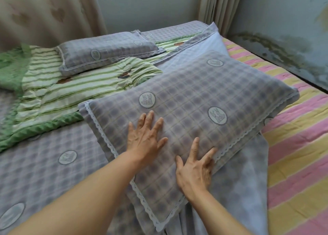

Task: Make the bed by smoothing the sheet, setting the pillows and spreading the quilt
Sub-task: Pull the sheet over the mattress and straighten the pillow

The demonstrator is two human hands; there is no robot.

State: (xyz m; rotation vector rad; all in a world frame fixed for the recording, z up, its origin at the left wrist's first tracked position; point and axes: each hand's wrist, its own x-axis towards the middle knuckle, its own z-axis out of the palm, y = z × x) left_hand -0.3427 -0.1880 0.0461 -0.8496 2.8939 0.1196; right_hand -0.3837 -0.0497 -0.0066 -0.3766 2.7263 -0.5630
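Note:
A large purple checked pillow (204, 96) with a white lace border lies in the middle of the bed, partly on a folded-back flap of the purple checked sheet (53, 172). My left hand (145, 139) presses flat on the pillow with fingers spread. My right hand (195, 169) rests on its near right edge, fingers spread over the lace. A second, smaller purple pillow (106, 52) lies farther back on the crumpled green striped quilt (62, 91). At right the pink and yellow striped mattress cover (292, 146) lies bare.
A beige padded headboard (40, 14) stands at the back left. Beige curtains (216, 5) hang at the back. A stained grey wall (284, 30) runs along the bed's right side, with a dark gap beside the mattress.

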